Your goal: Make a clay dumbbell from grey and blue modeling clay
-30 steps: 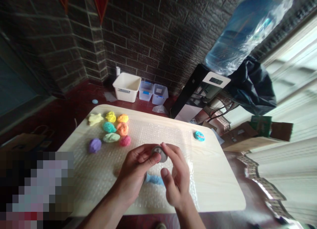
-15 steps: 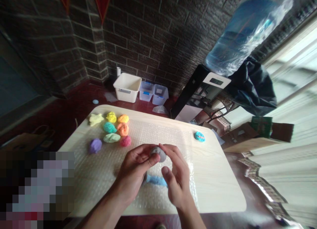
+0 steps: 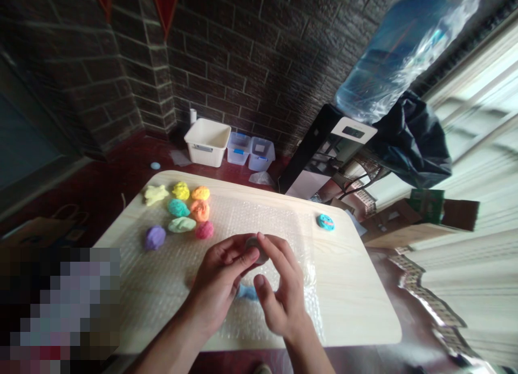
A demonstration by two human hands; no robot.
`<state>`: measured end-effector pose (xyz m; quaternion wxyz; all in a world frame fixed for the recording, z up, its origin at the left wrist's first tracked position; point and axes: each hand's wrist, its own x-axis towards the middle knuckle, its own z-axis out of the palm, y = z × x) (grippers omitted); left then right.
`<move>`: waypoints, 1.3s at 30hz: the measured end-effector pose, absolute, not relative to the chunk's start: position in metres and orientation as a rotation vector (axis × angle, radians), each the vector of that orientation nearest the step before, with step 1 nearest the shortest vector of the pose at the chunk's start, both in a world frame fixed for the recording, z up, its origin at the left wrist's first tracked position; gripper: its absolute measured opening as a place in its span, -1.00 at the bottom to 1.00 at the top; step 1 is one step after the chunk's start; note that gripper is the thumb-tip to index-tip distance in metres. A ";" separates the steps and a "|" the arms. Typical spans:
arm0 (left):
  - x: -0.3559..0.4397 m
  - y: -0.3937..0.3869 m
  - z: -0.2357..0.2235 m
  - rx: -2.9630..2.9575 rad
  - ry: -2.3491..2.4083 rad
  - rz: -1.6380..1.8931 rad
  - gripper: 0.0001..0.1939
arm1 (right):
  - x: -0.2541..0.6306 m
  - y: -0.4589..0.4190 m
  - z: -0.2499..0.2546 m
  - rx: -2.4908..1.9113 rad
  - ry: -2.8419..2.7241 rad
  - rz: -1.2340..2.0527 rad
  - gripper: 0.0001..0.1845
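A lump of grey modelling clay (image 3: 262, 255) is pinched between the thumb and fingers of my left hand (image 3: 224, 271), above the table's near middle. My right hand (image 3: 283, 287) reaches in from the other side; its index fingertip rests on the clay's upper edge while its thumb stands apart below. Fingers partly cover the lump. Under both hands a strip of blue clay (image 3: 247, 292) lies on the bubble wrap (image 3: 162, 287), half hidden by them.
Several clay lumps sit at the table's far left, among them a purple one (image 3: 155, 237) and a pink one (image 3: 204, 230). A turquoise clay disc (image 3: 326, 222) lies at the far right. Behind the table (image 3: 356, 298) stand a white basket (image 3: 207, 142) and a water dispenser (image 3: 311, 158).
My right hand has shifted slightly left, its index finger and thumb closer to the grey clay. More of the clay and the blue strip is covered.
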<state>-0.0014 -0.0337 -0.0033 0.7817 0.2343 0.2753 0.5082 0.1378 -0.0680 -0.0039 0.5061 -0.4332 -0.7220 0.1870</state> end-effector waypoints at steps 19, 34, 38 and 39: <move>0.000 -0.033 -0.003 0.525 0.584 1.115 -0.76 | 0.143 -0.070 -0.006 -1.033 -1.546 0.663 -0.51; 0.002 -0.033 -0.004 0.549 0.610 1.133 -0.76 | 0.142 -0.069 -0.016 -1.022 -1.439 0.700 -0.50; 0.002 -0.033 -0.006 0.562 0.630 1.143 -0.76 | 0.143 -0.069 -0.014 -1.041 -1.491 0.712 -0.51; 0.002 -0.033 -0.007 0.564 0.627 1.145 -0.77 | 0.142 -0.068 -0.013 -1.040 -1.500 0.717 -0.50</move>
